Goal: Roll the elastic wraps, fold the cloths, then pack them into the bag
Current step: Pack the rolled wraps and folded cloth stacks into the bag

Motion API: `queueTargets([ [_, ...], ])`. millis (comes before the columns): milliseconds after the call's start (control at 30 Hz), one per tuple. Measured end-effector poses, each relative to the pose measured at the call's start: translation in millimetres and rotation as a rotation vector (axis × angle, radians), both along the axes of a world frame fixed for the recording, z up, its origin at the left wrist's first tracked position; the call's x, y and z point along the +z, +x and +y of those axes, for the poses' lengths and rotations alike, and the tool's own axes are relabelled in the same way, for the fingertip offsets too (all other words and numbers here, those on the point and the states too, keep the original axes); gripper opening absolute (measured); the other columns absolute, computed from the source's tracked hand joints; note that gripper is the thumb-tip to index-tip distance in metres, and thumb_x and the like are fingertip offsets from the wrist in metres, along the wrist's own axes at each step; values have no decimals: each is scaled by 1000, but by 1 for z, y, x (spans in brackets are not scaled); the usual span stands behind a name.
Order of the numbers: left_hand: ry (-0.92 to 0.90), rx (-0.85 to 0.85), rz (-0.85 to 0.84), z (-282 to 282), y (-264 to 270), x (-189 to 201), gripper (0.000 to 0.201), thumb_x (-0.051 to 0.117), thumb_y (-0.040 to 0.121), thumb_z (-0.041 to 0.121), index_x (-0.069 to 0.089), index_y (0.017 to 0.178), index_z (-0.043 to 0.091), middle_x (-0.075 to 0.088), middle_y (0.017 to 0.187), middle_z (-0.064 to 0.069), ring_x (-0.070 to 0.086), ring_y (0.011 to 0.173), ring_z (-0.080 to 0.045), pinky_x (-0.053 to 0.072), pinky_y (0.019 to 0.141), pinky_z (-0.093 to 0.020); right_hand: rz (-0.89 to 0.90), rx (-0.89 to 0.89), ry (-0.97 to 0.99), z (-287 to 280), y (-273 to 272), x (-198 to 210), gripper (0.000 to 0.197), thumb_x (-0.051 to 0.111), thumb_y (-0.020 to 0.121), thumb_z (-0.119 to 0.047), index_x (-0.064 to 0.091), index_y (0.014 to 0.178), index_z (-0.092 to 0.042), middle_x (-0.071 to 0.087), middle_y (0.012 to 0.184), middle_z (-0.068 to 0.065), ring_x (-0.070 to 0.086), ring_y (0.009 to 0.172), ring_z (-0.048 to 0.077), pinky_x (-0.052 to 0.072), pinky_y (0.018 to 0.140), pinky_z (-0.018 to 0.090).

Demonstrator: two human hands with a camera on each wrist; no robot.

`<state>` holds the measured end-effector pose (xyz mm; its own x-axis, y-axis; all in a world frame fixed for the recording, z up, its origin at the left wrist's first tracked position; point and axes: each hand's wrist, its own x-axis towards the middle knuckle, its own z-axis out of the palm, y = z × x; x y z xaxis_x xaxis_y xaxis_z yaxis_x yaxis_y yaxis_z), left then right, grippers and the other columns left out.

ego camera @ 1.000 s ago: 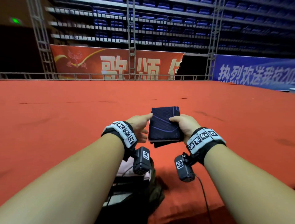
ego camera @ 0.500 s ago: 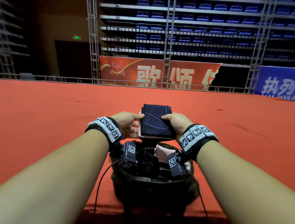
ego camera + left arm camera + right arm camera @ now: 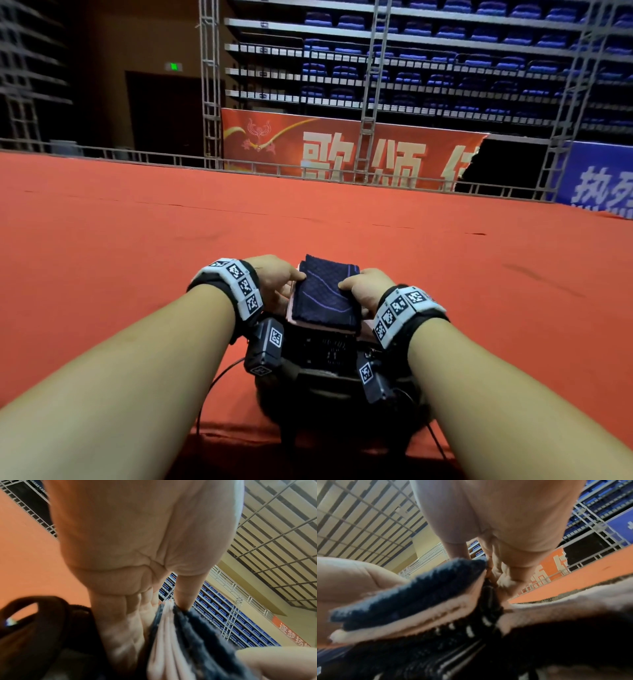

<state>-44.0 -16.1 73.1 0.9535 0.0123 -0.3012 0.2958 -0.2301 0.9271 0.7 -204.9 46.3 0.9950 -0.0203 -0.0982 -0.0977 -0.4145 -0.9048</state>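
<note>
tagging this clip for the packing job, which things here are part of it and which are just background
Part of the job:
- folded dark blue cloth, on top of the stack
- pink cloth under it
- dark bag below the stack
- left hand and right hand, gripping the stack's sides

Just background:
- red carpet
- red banner
- blue banner
- blue seats
- metal truss

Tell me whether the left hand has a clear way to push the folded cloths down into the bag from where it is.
Probably yes. The left hand and the right hand grip the folded cloths by opposite edges, directly above the bag. Its mouth looks open, but dark items already inside may limit depth.
</note>
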Motion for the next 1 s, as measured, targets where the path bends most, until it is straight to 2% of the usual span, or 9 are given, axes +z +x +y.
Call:
queueTargets([
  [133,24,18,21,4,1,1,28,49,105,18,54,79,8,53,47,-7,49,33,-19,40,38,-19,3,2,-81,6,-4,2,27,69,70,-20,68,91,-3,72,84,15,68,69,31,51,58,37],
  [233,72,26,38,10,5,0,29,55,97,21,56,71,9,51,55,-10,46,45,-21,40,50,-24,16,33,-97,12,0,-9,43,70,57,-21,69,91,5,74,84,23,73,72,39,59,65,58],
  [333,101,36,21,16,8,-1,23,49,91,11,64,76,3,61,68,-17,57,54,-27,50,60,-33,-38,59,-204,16,-4,-12,37,71,63,-26,70,92,-2,72,76,12,69,66,31,55,60,40],
  [467,174,5,-5,24,13,-4,25,54,90,6,73,92,-9,69,85,-23,64,69,-32,53,67,-40,-89,60,-307,14,-4,-10,23,72,79,-25,69,96,-9,73,90,8,70,84,28,53,69,32],
  [600,185,-50,8,25,18,-12,25,61,93,10,60,68,8,52,60,-10,45,46,-21,41,52,-27,-116,54,-362,13,3,-12,26,72,78,-23,71,93,-2,71,82,11,68,76,28,53,63,33],
  [667,150,-48,0,23,20,-16,20,50,96,5,51,78,13,42,58,-7,38,42,-18,34,51,-25,-133,53,-373,11,4,-11,24,72,76,-22,70,88,-1,73,85,14,71,80,30,55,66,37],
  [767,153,-41,-17,21,22,-22,24,40,97,-4,54,91,15,48,66,-10,48,45,-19,36,53,-27,-143,62,-353,8,4,-12,17,72,75,-21,66,80,-6,66,75,9,62,70,25,48,62,33],
  [833,164,-73,-13,22,23,-25,26,41,96,-6,55,94,16,50,69,-12,49,50,-19,34,54,-25,-160,57,-309,7,6,-15,24,71,70,-22,69,86,-5,70,76,9,67,71,28,54,64,37],
  [1000,213,-113,5,21,22,-30,27,49,91,-11,52,95,16,48,62,-9,42,50,-16,33,49,-24,-182,96,-236,6,12,-26,26,64,64,-19,77,84,-29,76,73,3,74,78,31,62,69,51],
])
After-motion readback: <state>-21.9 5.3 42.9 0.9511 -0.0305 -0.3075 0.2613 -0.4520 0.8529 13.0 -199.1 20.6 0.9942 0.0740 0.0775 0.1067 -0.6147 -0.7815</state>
